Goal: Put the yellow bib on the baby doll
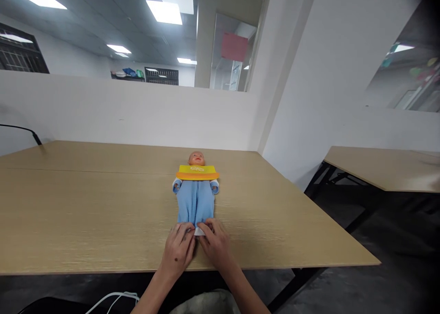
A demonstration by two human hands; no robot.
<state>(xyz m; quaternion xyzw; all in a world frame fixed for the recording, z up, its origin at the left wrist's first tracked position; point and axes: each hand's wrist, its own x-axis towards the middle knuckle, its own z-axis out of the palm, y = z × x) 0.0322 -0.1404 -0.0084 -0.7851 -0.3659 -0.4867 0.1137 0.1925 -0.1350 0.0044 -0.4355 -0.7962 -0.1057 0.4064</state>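
Observation:
A baby doll [196,158] lies face up on the table, its head toward the wall. It wears light blue trousers [195,199] and a yellow bib [196,171] with an orange lower edge. Pinched at the bottom of one trouser leg is my left hand [179,246], its fingers closed. My right hand [216,241] is closed the same way on the bottom of the other leg. A bit of white cloth [199,231] shows between my fingertips. The doll's feet are hidden by my hands.
The wooden table [103,213] has its front edge just below my hands. A white wall [154,117] with windows stands behind it. Another table [392,167] is at the right, and a white cable [115,295] hangs at the lower left.

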